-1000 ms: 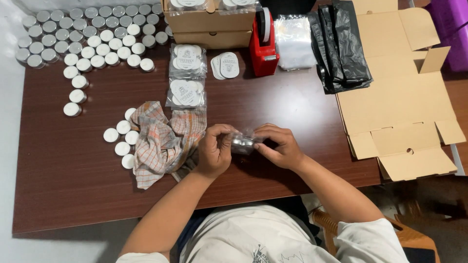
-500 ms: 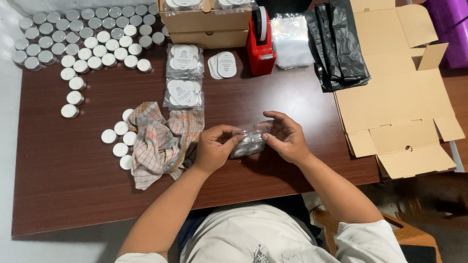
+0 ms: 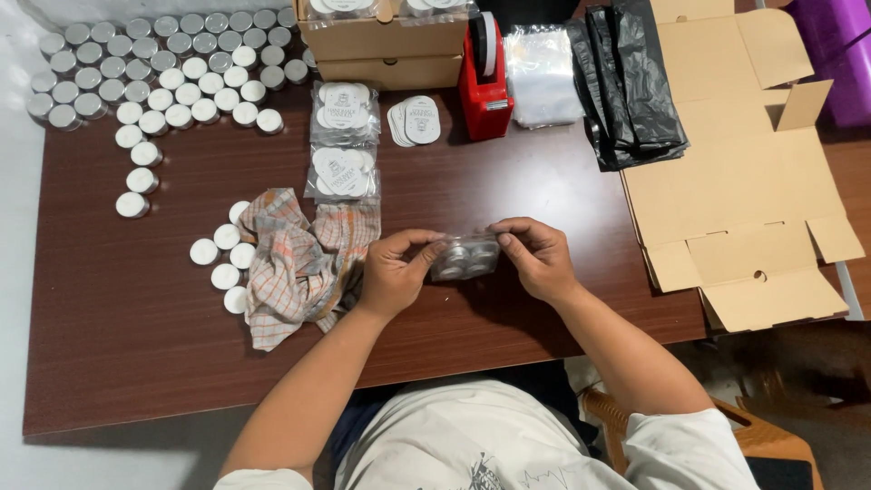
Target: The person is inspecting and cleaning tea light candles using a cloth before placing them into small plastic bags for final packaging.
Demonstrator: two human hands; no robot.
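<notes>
In the head view, both hands meet over the near middle of the brown table (image 3: 508, 195). The left hand (image 3: 395, 272) pinches the left end of a small clear bag (image 3: 464, 258), and the right hand (image 3: 537, 257) grips its right end, fingers curled over the top edge. Inside the bag lie several small round silver tins, packed side by side; their exact count is hard to tell.

Just left of the left hand lies a crumpled checked cloth (image 3: 295, 263), with loose white-topped tins (image 3: 222, 259) touching its left edge. Farther back at the left, many more round tins (image 3: 154, 68) stand in rows. Behind the hands lie two filled clear bags (image 3: 343, 136) holding white round labels, with a loose stack of labels (image 3: 415, 120) beside them. A cardboard box (image 3: 390, 41) at the far edge holds more packs. To its right stand a red tape dispenser (image 3: 484, 82), a heap of empty clear bags (image 3: 543, 73), black bags (image 3: 631, 86) and a flattened carton (image 3: 744, 181).
</notes>
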